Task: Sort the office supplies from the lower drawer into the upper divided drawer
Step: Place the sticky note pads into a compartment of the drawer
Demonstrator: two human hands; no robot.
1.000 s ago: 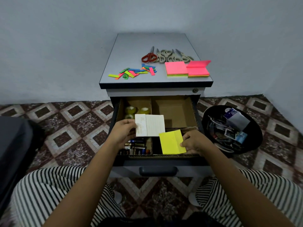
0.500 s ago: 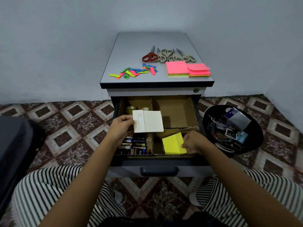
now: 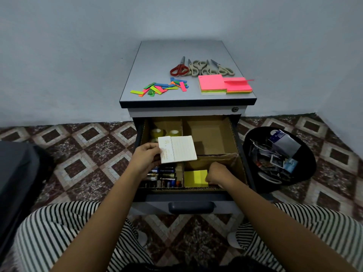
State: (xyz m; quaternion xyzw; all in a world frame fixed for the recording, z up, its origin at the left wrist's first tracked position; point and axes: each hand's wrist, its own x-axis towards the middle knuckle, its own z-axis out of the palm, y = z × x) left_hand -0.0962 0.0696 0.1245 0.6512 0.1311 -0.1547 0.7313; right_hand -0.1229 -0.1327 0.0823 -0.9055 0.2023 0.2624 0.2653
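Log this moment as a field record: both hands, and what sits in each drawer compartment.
left hand: holds white notepad above the drawer
right hand: grips yellow sticky pad, low in front-right compartment
front-left compartment: batteries
back-left compartment: tape rolls
cabinet top: scissors, coloured strips, pink sticky pads

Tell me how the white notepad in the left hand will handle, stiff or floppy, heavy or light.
Probably fairly stiff: the left hand pinches the white notepad by one edge, yet it juts out flat without drooping. Likely light, since that one-edge pinch carries it. Flat-sided, so unlikely to roll.
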